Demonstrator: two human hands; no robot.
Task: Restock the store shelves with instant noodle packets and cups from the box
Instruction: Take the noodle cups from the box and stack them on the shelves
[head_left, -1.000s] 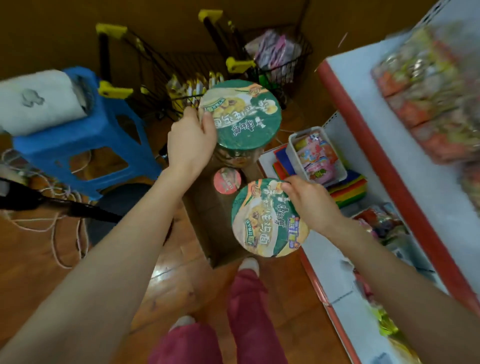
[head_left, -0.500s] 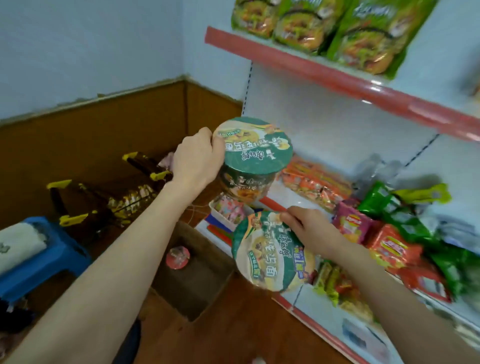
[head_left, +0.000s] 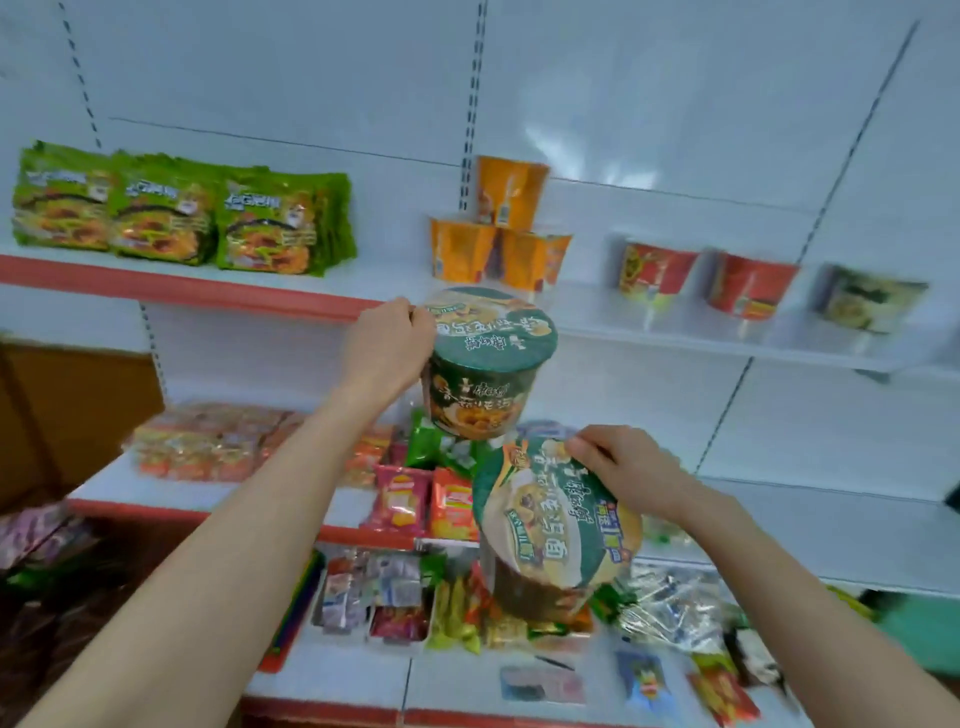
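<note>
Before the shelving, both forearms enter from the bottom edge, elbows cut off. The left hand (head_left: 387, 348) grasps a green-lidded noodle cup (head_left: 485, 364) by its side wall, fingertips hidden behind it. The cup is upright, in front of the upper shelf (head_left: 208, 291) edge. The right hand (head_left: 623, 470) pinches the lid rim of a second noodle cup (head_left: 556, 525), held lower and nearer with its lid tilted toward the camera. Its base blurs into the goods behind. On the upper shelf stand green noodle packets (head_left: 171, 213) at left, three orange cups (head_left: 498, 234) stacked two below and one above, two red cups (head_left: 701, 275), and a pale cup (head_left: 867, 304) with print too smeared to read. Snack packets (head_left: 208, 441) on the middle shelf are blurred. Lower down, a white tray (head_left: 358, 636) holds small sachets, their labels illegible.
</note>
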